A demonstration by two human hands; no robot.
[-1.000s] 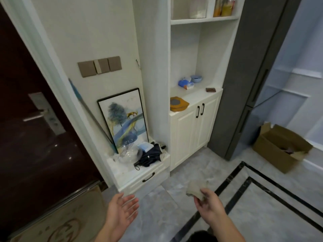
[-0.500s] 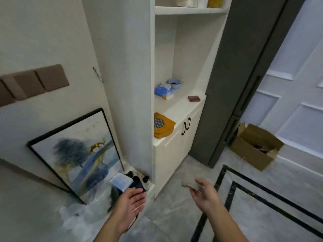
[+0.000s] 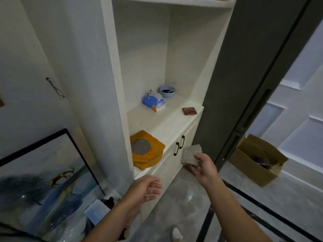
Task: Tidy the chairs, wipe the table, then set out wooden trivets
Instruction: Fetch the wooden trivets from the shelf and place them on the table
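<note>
Head view: right hand (image 3: 204,167) pinches a crumpled grey cloth (image 3: 191,153) before the white cabinet (image 3: 171,124), likely freeing the empty, spread-fingered left hand (image 3: 145,189) for the orange-brown trivet stack (image 3: 148,154) on that cabinet.

The left hand (image 3: 145,189) and right hand (image 3: 203,167) are shown bare; the left forearm (image 3: 111,219) and right forearm (image 3: 236,212) are likewise uncovered.

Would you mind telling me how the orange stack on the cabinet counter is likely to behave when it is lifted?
The orange stack looks layered with offset edges, so pieces may slide apart if lifted one-handed. Its corner seems to overhang the counter without drooping, suggesting stiffness. Being flat, it should not roll.
</note>
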